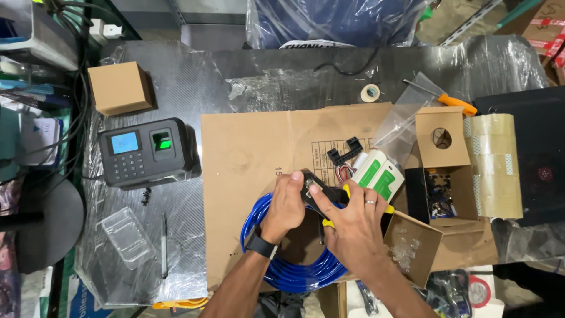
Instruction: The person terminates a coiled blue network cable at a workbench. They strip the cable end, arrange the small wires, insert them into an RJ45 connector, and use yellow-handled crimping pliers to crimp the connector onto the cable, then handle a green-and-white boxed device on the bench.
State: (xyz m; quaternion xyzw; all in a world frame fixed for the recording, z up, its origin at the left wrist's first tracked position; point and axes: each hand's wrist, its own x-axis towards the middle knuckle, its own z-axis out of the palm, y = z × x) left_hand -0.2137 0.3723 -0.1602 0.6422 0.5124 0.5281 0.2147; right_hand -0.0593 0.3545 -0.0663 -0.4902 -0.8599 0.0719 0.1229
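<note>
My left hand (286, 205) and my right hand (351, 219) meet over a flat sheet of brown cardboard (247, 147). Together they grip a black crimping tool with yellow handles (325, 194); the right hand wraps the handles, the left hand's fingers are at the tool's head. Under both hands lies a coil of blue cable (294, 268). What sits in the tool's jaws is hidden by my fingers. A green-and-white cable tester (376, 172) rests just beyond the right hand.
A black keypad terminal with fingerprint reader (141, 151) sits at left, a small brown box (119, 88) behind it. An open cardboard box (444, 171), packing tape rolls (494, 165), a small tape roll (370, 92), an orange-handled tool (453, 101) and a clear plastic tray (125, 235) surround the cardboard.
</note>
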